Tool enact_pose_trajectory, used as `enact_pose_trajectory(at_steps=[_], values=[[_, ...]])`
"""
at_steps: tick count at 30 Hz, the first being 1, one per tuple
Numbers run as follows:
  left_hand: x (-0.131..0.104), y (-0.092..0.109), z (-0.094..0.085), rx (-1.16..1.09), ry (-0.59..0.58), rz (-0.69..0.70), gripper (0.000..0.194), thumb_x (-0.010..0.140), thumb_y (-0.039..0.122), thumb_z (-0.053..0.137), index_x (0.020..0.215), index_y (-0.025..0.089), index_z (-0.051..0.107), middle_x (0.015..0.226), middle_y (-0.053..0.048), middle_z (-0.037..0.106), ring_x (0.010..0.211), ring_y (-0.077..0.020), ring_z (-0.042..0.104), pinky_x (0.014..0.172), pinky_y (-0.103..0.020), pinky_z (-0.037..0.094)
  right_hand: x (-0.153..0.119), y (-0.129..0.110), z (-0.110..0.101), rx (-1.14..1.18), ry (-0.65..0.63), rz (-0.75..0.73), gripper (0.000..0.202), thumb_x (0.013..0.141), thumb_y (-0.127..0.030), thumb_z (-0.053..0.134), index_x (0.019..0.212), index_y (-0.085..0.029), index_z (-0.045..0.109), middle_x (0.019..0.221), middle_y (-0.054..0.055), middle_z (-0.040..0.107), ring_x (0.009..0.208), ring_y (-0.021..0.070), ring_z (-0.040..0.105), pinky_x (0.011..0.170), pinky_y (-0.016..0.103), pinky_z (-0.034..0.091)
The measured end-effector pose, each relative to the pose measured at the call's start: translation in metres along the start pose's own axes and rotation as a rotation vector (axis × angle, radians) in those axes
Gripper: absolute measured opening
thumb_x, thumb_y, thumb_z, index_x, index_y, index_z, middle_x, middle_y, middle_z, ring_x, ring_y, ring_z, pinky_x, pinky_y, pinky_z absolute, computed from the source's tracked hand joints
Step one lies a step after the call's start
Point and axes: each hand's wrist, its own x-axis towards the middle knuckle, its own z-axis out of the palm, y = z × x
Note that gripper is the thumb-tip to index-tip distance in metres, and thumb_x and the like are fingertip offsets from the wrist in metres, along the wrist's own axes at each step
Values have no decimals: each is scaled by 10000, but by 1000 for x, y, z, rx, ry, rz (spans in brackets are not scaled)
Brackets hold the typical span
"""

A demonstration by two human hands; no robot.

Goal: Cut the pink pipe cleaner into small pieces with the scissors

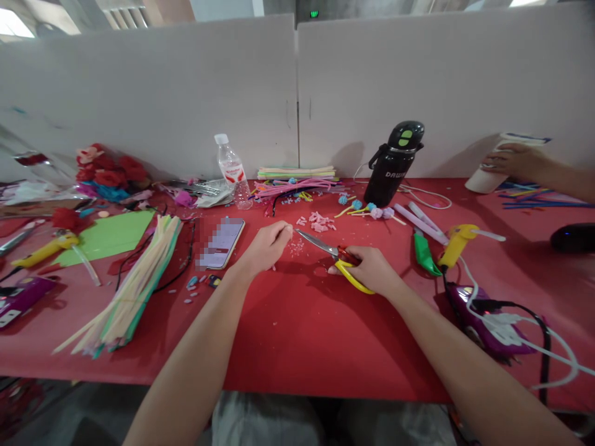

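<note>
My right hand [369,267] grips a pair of scissors [343,259] with red and yellow handles. Their blades look closed, and the tips point left toward my left hand [269,246]. That hand is closed in a pinch, with a small pale bit at its fingertips that is too small to name. Just beyond the blades lies a heap of short pink cut pieces [322,222]. Tiny pale scraps [297,248] are scattered on the red tabletop [297,334] between my hands.
Left: a phone [225,243], a bundle of pipe cleaners [134,282] and a yellow glue gun [44,253]. Behind: a water bottle [233,173] and a black flask [394,164]. Right: another glue gun [458,244], a purple power strip [488,322] with cables, and another person's hand [514,160] holding a white cup [486,178].
</note>
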Motion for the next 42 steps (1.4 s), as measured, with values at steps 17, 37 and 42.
enact_pose_trajectory(at_steps=[17, 37, 42], values=[[1, 0, 0, -1, 1, -21, 341, 910, 415, 316, 710, 177, 454, 592, 27, 441, 498, -86, 405, 472, -206, 309, -2, -4, -1, 26, 6, 18, 506, 604, -621, 675, 610, -184, 422, 559, -51, 337, 541, 88, 276, 461, 211, 222], [0, 0, -1, 9, -16, -28, 349, 905, 441, 326, 726, 181, 473, 588, 29, 446, 498, -92, 425, 480, -212, 340, -1, -2, -1, -12, -1, -3, 509, 619, -614, 661, 582, -182, 393, 560, -50, 315, 535, 83, 256, 445, 209, 203], [0, 2, -1, 4, -14, -29, 339, 900, 433, 333, 715, 183, 467, 586, 27, 448, 512, -97, 429, 480, -210, 343, -1, -2, -2, -9, -3, -11, 523, 621, -618, 660, 578, -184, 372, 555, -52, 294, 539, 84, 254, 444, 207, 201]])
